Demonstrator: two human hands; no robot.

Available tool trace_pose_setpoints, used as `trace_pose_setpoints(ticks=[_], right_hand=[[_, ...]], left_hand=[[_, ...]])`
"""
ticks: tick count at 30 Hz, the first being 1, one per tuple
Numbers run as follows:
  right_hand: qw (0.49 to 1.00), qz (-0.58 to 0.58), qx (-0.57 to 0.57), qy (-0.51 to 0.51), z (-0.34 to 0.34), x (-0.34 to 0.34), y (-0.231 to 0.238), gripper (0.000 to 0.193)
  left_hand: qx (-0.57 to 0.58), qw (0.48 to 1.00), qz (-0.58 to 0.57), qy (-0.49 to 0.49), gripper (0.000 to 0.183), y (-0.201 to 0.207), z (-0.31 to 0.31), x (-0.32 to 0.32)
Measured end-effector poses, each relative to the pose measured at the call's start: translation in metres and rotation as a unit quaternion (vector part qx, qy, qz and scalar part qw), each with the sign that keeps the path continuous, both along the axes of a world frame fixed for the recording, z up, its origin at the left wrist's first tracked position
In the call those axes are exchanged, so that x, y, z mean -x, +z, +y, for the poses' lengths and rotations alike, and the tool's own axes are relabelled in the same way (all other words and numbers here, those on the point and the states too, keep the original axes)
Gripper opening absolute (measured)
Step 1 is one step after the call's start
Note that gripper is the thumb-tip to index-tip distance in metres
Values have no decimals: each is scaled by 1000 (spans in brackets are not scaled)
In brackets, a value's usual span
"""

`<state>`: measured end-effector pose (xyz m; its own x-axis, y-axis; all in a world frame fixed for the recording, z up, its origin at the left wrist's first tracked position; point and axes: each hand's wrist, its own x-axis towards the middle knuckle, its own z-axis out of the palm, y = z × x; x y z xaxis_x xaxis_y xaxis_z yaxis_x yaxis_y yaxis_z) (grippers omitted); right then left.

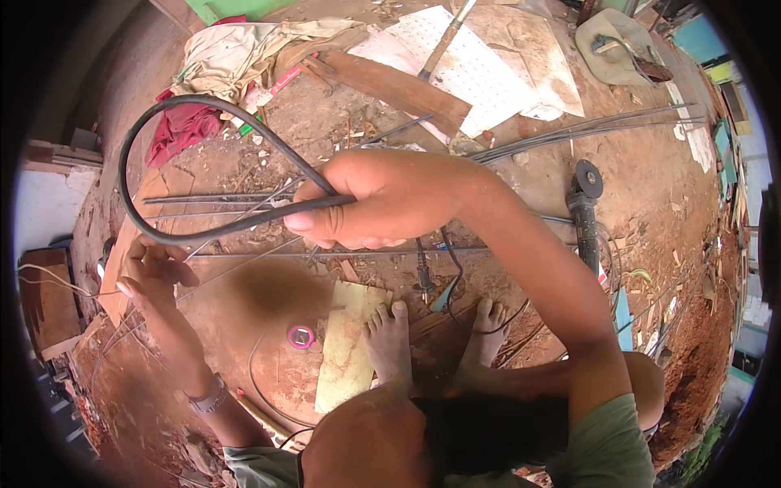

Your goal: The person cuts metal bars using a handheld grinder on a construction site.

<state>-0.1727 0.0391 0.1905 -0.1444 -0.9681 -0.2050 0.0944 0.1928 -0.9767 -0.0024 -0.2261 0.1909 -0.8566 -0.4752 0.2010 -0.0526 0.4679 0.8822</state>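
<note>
A thick black cable [130, 146], bent into a teardrop loop, reaches out to the left from my right hand [390, 199]. That hand is closed round the place where the loop's two ends meet, thumb pressed along it. My left hand [159, 272] is lower at the left, just under the loop's bottom curve. Its fingers are half curled and apart from the thumb, and I see nothing held between them. Whether its fingertips touch the cable I cannot tell. Thin metal rods [232, 274] lie on the ground past this hand.
An angle grinder [584, 211] lies at the right. A plug [424, 272] and a pink-rimmed tape measure [301, 337] are near my feet. Long rods [586, 130], a brown plank [390, 85], white sheets [464, 65] and crumpled cloth [232, 65] lie farther off. A pale board [346, 350] is beside one foot.
</note>
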Motion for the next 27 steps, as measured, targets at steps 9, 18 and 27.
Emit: trace_pose_setpoints(ticks=[9,18,27], right_hand=[[906,-27,-395,-147,140,-25,-40,58],[725,-348,-235,-546,279,-109,-115,28],[705,46,-294,-644,321,-145,-148,23]], left_hand=[[155,820,-492,-249,67,-88,-22,-89],[232,848,-457,-137,93,-172,10,-144],[277,858,-417,-112,64,-203,84,-138]])
